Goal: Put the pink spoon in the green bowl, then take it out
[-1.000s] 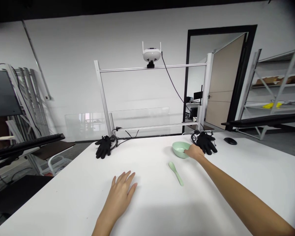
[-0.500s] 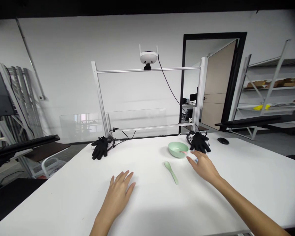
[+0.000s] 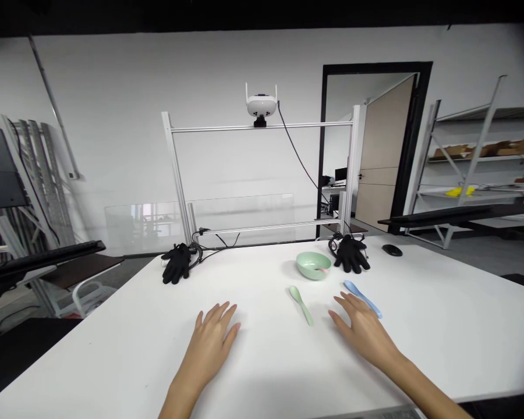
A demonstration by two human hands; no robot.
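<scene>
On the left of the white table (image 3: 126, 349) my left hand (image 3: 212, 336) hovers or rests palm down, open, with its fingers spread and nothing in it. My right hand (image 3: 363, 329) is open too and holds nothing; it is just in front of a blue spoon (image 3: 363, 299). Between my hands lies a light green spoon (image 3: 301, 305), its bowl end pointing away from me. Behind it stands a green bowl (image 3: 308, 269), and a small pink piece (image 3: 324, 270) shows inside it, perhaps a utensil's end; the rest is hidden by the wall.
Black gloves with cables lie at the back: a left glove (image 3: 177, 263) and a right glove (image 3: 351, 254). A black mouse (image 3: 392, 250) sits at the far right. Behind the table rises a metal frame (image 3: 262, 127) carrying a white device with antennas (image 3: 261, 105).
My right hand has drawn back toward me from beside the bowl, uncovering the blue spoon. My left hand has stayed in place. The view has shifted slightly.
</scene>
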